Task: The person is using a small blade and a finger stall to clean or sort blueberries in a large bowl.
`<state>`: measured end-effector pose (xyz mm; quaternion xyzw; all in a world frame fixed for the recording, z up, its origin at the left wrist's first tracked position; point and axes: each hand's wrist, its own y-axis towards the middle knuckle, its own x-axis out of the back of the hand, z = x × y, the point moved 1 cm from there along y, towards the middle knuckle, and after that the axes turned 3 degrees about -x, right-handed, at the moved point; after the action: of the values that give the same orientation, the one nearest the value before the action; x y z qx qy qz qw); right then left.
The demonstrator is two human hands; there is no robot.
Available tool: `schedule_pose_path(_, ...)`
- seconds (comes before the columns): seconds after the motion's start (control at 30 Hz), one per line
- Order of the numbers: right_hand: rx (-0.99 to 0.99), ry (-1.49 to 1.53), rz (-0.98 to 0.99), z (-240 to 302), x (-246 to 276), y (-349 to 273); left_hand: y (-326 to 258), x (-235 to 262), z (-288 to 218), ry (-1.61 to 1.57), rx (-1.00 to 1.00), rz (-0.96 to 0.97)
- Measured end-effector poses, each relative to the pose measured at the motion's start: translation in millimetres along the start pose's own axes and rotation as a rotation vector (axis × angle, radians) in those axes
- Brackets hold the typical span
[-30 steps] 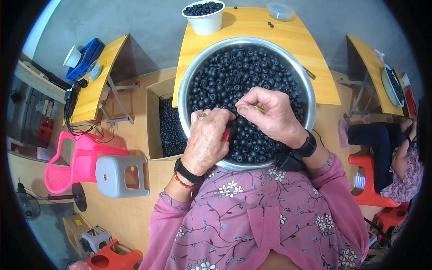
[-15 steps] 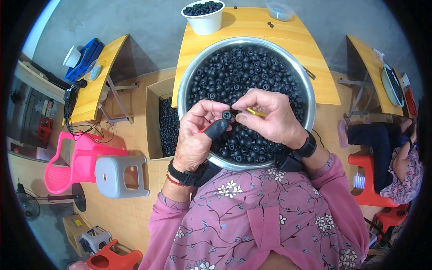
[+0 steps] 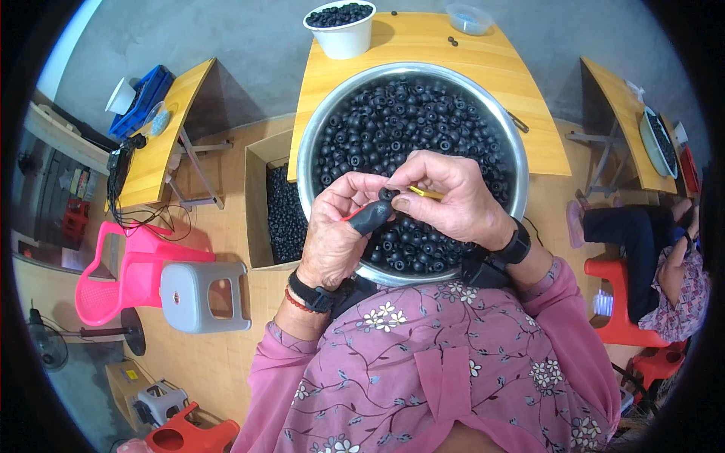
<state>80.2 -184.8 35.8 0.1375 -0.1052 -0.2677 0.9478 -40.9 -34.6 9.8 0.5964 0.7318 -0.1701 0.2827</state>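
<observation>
A small round black part (image 3: 387, 194) with a hollow centre is pinched in my left hand (image 3: 338, 219), whose thumb wears a black-and-red cover. Close against it, my right hand (image 3: 451, 198) grips a slim yellow tool (image 3: 427, 192) between thumb and fingers. The tool's tip is hidden at the part. Beneath both hands is a wide steel bowl (image 3: 311, 113), filled with many similar black ring-shaped parts (image 3: 404, 124).
The bowl rests on a wooden table (image 3: 540, 143) with a white tub (image 3: 347, 39) of black parts and a clear dish (image 3: 470, 20). On the floor at left are a cardboard box (image 3: 257, 158), a grey stool (image 3: 198, 298) and a pink chair (image 3: 113, 275). Another person (image 3: 653, 249) sits at right.
My left hand has shifted slightly right and turned its thumb, so the black part now faces the right fingers. My right hand stays nearly in place.
</observation>
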Motion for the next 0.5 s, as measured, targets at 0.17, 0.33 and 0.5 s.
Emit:
schedule_pose_path(0.17,0.018,0.007,-0.005,-2.7,-1.5,-2.0,-0.8,-1.8,1.2,-0.012,-0.026,-0.003)
schedule_pose_path(0.33,0.100,-0.179,0.036,12.4,1.4,2.8,-1.5,-0.4,-0.9,0.077,-0.030,-0.031)
schedule_pose_path(0.5,0.247,-0.299,0.088,7.6,4.6,5.1,-2.0,5.6,-1.6,0.091,0.044,-0.023)
